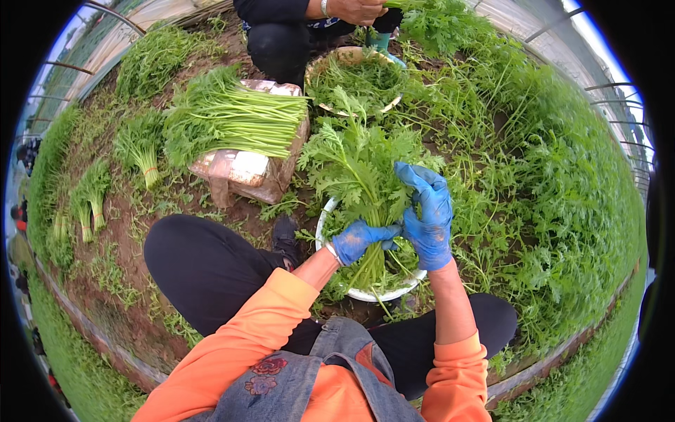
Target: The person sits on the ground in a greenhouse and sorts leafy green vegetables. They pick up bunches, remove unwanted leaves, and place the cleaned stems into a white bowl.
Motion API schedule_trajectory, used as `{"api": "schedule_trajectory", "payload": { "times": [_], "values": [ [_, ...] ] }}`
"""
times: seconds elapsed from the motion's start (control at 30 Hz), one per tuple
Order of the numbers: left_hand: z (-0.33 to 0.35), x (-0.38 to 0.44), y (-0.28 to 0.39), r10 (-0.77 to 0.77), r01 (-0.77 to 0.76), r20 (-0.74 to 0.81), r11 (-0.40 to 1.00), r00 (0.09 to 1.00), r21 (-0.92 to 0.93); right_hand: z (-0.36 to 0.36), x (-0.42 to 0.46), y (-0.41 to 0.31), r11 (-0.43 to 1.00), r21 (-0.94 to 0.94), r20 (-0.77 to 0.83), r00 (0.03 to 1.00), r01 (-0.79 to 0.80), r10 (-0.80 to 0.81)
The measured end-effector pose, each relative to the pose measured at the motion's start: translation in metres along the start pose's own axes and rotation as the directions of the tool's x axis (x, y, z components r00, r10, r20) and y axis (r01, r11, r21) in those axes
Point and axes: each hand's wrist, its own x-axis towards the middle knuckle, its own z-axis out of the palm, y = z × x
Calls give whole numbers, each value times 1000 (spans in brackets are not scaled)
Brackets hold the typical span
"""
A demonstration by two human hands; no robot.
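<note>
My left hand [359, 241], in a blue glove, is closed around the stems of an upright bunch of leafy greens [364, 169]. To its right, my right hand [428, 216], also blue-gloved, is raised at the side of the bunch with bent fingers; whether it grips a stem is hidden. Below both hands lies a white round basin [358, 295] with loose greens and stems in it. On the left, a pile of long-stemmed greens [248, 118] rests on a plastic-wrapped block [274, 184].
Another person [279, 37] crouches opposite, behind a second basin [390, 105] of greens. Banded bunches [145, 158] lie on the soil at left. Dense growing greens [569, 200] fill the right side. Metal hoops [606, 85] stand along the edge.
</note>
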Motion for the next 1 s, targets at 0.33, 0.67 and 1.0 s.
{"api": "schedule_trajectory", "payload": {
  "times": [0.33, 0.67, 1.0],
  "values": [
    [1, -3, 8, -56, 72, 140, 992, 988, -108, -2, -12, 9, 475, 689, 168, 758, -547, 630],
    [5, -5, 14, -23, 40, 140, 992, 990, -123, -31, -18, 46, 492, 832, -254, 614, -255, 747],
    [1, 1, 1, -36, 53, 86, 977, 996, -206, 12, -29, 14, 601, 441, 199, 725, -667, 659]
  ]
}}
